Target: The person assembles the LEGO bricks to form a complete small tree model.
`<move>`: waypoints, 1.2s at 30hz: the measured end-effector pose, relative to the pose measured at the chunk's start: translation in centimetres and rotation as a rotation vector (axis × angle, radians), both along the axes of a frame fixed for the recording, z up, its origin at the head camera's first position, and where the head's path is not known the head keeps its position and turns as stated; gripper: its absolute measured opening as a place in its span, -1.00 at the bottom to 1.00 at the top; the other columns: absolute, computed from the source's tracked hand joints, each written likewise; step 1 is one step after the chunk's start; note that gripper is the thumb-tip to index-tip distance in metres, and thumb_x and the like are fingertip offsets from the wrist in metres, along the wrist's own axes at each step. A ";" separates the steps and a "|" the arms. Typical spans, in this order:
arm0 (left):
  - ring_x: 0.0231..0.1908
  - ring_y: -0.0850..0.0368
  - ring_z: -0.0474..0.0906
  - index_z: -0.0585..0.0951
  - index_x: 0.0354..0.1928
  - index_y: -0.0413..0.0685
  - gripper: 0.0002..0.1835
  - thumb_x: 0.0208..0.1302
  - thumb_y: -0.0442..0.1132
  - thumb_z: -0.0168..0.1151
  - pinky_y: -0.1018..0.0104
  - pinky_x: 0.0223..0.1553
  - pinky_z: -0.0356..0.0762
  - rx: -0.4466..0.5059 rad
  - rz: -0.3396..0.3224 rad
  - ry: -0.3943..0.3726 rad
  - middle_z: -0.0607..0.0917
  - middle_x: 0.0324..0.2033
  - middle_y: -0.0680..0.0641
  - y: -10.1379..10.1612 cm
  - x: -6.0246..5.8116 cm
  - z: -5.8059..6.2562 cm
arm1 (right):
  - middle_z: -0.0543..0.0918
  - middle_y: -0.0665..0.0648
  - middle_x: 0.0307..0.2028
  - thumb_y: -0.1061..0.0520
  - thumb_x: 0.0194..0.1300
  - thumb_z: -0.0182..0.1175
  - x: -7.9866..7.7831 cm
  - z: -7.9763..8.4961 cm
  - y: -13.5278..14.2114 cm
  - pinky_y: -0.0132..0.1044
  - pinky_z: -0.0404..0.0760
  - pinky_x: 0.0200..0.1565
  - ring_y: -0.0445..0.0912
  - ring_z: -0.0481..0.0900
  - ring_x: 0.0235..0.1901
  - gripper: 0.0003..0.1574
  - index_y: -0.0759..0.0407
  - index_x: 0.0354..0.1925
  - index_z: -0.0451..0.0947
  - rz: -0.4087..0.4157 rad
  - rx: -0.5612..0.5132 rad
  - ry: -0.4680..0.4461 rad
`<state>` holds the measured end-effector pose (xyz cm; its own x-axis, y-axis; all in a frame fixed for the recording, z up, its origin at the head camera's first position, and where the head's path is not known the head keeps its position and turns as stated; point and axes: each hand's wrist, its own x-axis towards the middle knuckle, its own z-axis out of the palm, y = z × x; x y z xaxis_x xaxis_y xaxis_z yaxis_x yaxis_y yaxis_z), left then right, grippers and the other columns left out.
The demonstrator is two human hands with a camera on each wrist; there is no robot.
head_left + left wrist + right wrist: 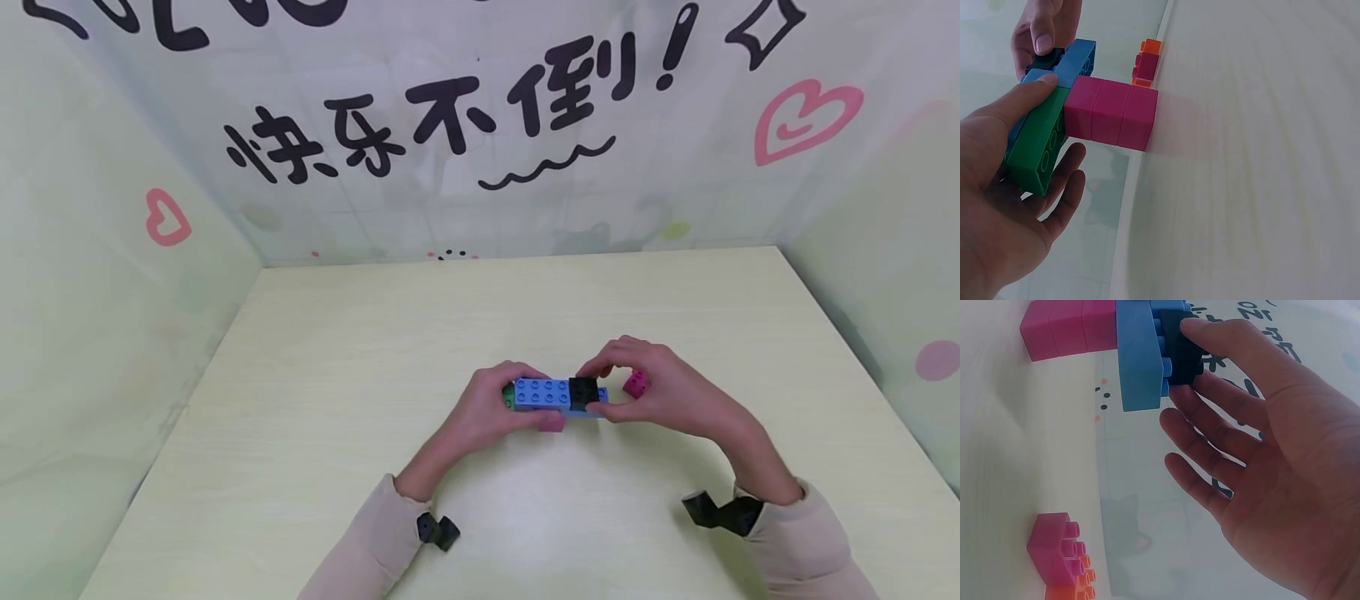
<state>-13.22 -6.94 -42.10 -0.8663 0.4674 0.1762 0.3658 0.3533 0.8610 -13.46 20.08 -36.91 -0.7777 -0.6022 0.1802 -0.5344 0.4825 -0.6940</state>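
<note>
Toy building bricks form a structure between the two hands. A stack of pink bricks (1110, 112) reaches down toward the tabletop, with a green brick (1041, 140) and a lower blue brick (1138, 356) lying across its top. Over these sits an upper blue brick (542, 392). My left hand (491, 408) grips the left part of the structure, thumb on the near side at the blue brick. With thumb and fingertips, my right hand (660, 387) pinches a black brick (583, 393) on the lower blue brick, beside the upper one.
A separate magenta brick (635, 383), joined with orange bricks (1152, 46), stands on the table (375, 333) behind the right hand's thumb. Printed cloth walls (420, 208) border the table at the back and sides. Black wrist devices (723, 512) stick out from both sleeves.
</note>
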 end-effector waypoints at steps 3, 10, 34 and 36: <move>-0.24 0.24 0.54 0.67 0.00 0.07 -0.52 0.00 -0.02 0.56 0.29 -0.22 0.54 0.001 0.000 0.001 0.66 -0.20 0.16 0.0 0.0 0.0 | 0.59 -0.19 -0.18 -0.01 0.08 0.51 0.0 0.0 -0.1 -0.27 0.58 -0.33 -0.21 0.50 -0.17 -0.56 -0.13 -0.04 0.64 -0.002 0.004 -0.001; -0.23 0.24 0.54 0.67 0.00 0.07 -0.52 0.01 -0.02 0.56 0.29 -0.22 0.54 0.005 -0.002 -0.004 0.66 -0.19 0.16 0.1 0.0 -0.1 | 0.62 -0.22 -0.16 -0.02 0.08 0.51 -0.1 0.0 0.0 -0.28 0.58 -0.33 -0.22 0.50 -0.19 -0.56 -0.14 -0.04 0.65 0.006 -0.003 -0.012; -0.24 0.23 0.57 0.67 0.00 0.04 -0.53 0.03 -0.02 0.55 0.30 -0.24 0.55 0.022 -0.010 -0.026 0.66 -0.17 0.14 0.1 0.1 0.0 | 0.59 -0.22 -0.18 0.06 0.03 0.54 0.4 0.5 -0.7 -0.34 0.56 -0.35 -0.23 0.45 -0.17 -0.56 -0.07 -0.06 0.71 -0.006 0.092 0.085; -0.25 0.23 0.57 0.67 0.00 0.04 -0.53 0.03 -0.02 0.55 0.30 -0.24 0.55 0.020 -0.006 -0.026 0.67 -0.17 0.14 0.1 0.1 0.0 | 0.58 -0.23 -0.19 0.04 0.02 0.55 0.5 0.6 -0.8 -0.32 0.57 -0.35 -0.23 0.44 -0.17 -0.56 -0.07 -0.07 0.71 -0.023 0.117 0.102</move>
